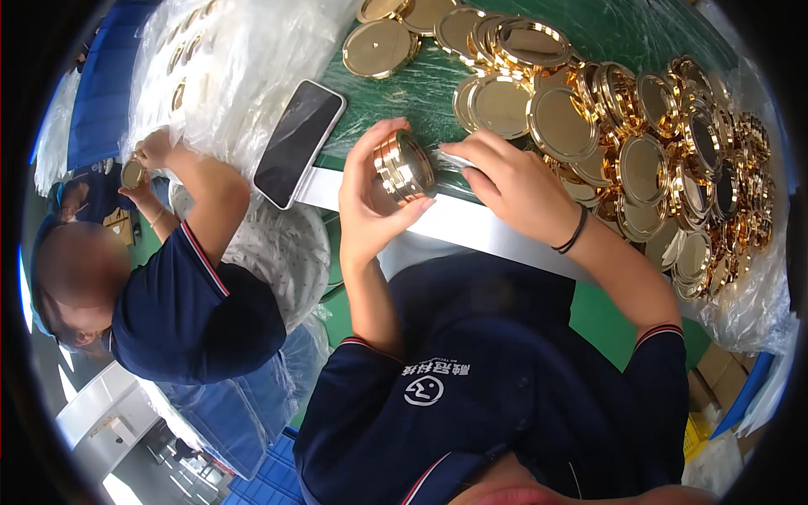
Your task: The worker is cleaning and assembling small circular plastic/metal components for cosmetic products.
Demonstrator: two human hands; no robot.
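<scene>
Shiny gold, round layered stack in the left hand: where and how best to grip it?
I'd pinch the shiny gold, round layered stack across opposite sides of its curved rim, coming from the left, fingers far and thumb near, as the left hand does. The round, ridged rim should suit an opposed hold; the right hand is close by on the other side.

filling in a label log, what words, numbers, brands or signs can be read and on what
Navy polo shirt, chest: white lettering and round logo, not copied here; tiniest line too small to read.
Piled gold round lids: none visible.
Smartphone: dark screen, none visible.
Yellow item, lower right: unreadable.
</scene>
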